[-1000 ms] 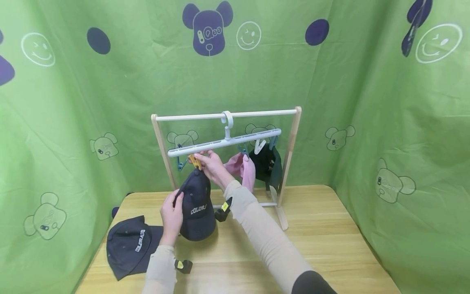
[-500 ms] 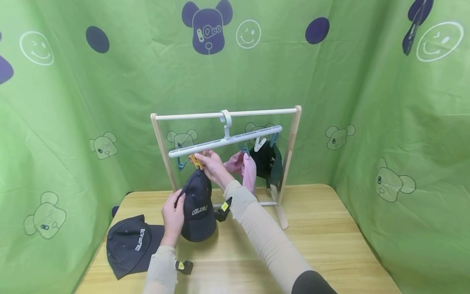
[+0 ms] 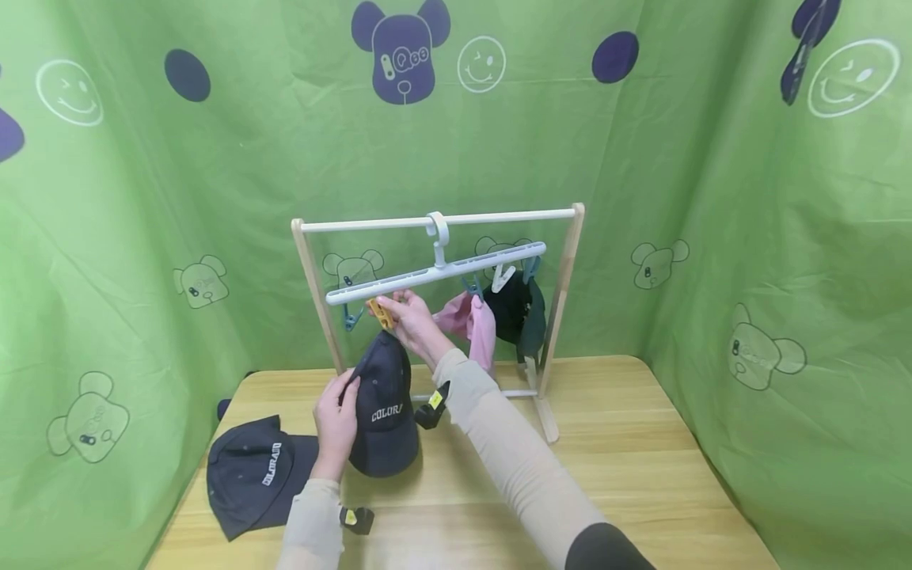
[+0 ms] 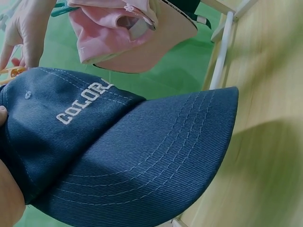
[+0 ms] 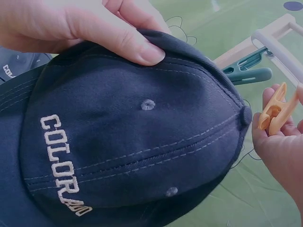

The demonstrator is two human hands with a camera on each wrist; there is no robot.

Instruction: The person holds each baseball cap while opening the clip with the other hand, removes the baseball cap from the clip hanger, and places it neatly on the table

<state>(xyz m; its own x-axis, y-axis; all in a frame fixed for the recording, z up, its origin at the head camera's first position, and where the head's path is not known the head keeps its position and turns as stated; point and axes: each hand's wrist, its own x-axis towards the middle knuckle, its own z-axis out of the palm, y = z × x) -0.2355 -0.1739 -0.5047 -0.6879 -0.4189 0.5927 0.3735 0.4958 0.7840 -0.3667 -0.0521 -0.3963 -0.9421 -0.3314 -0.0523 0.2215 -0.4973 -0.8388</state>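
Note:
My left hand (image 3: 336, 416) pinches the side of a navy baseball cap (image 3: 383, 404) with white lettering, its brim hanging down. In the right wrist view the left thumb lies on the cap's crown (image 5: 123, 132). My right hand (image 3: 416, 324) holds a yellow clothespin (image 3: 381, 313) just above the cap's top, below the left half of a white hanger (image 3: 427, 275). In the right wrist view, a small gap shows between this clothespin (image 5: 274, 113) and the cap's top button. A second navy cap (image 3: 245, 475) lies on the table at left.
The hanger hooks on a wooden rack (image 3: 513, 215). A pink cap (image 3: 473, 324) and a dark green cap (image 3: 518, 313) hang at its right half. A blue-green clothespin (image 3: 352, 317) hangs at its left end, a white clothespin (image 3: 503, 277) toward the right. Green curtains surround the wooden table (image 3: 641, 459).
The cap in my left hand has dropped slightly, and its top now sits a little lower beneath the yellow clothespin. My right hand has stayed nearly still.

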